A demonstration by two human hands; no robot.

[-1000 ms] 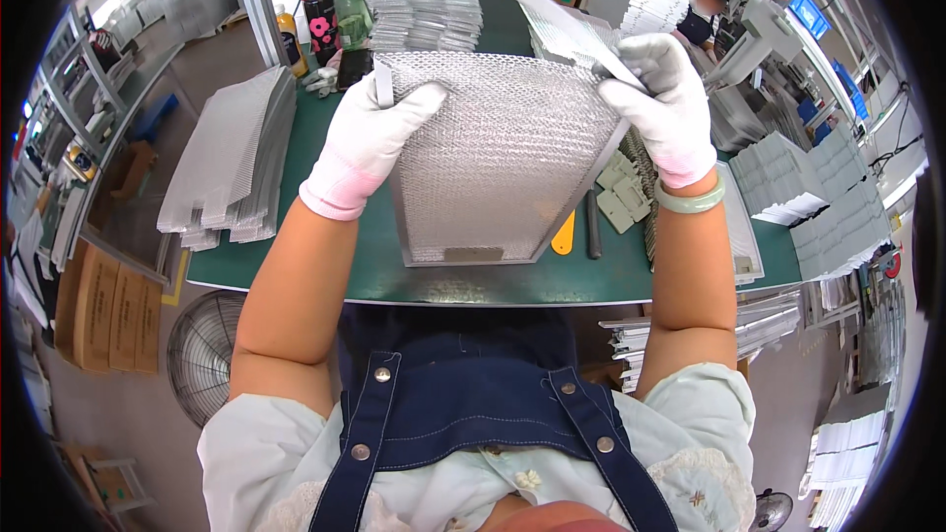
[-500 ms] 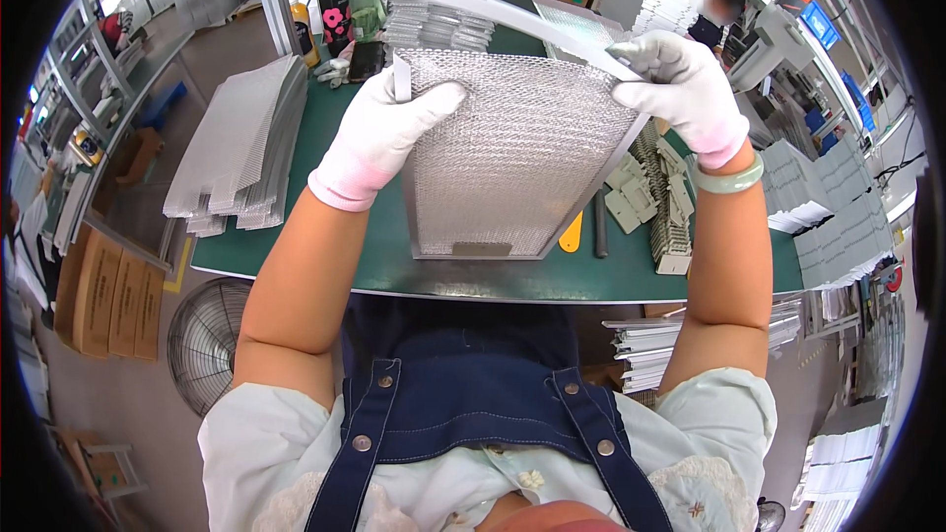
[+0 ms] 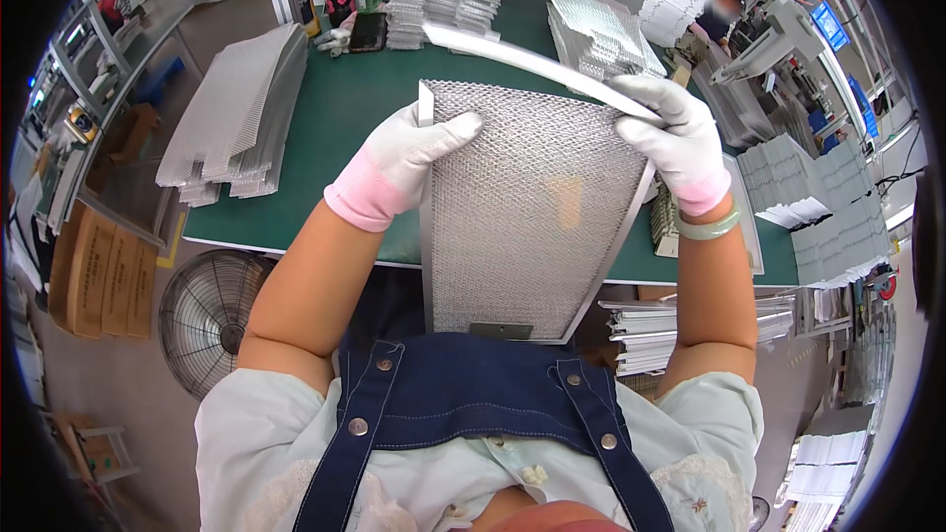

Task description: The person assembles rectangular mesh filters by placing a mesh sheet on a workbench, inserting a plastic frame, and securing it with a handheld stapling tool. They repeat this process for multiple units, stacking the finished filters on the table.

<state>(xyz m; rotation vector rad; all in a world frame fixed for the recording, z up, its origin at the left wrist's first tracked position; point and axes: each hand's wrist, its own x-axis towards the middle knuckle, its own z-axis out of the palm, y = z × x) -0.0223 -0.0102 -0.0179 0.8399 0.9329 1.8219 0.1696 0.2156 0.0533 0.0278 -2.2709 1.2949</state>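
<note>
Seemingly a framing step: mid-view, the left hand (image 3: pixel 409 153) grips the mesh panel (image 3: pixel 527 236) at ten o'clock; the right hand (image 3: pixel 682 133) pinches the pale strip (image 3: pixel 532 60) at two. Next probably calls for aligning it along the twelve-o'clock edge.

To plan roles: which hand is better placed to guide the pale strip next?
Probably the right hand: it holds the pale strip at one end; the left hand grips the mesh panel at its left edge.
</note>
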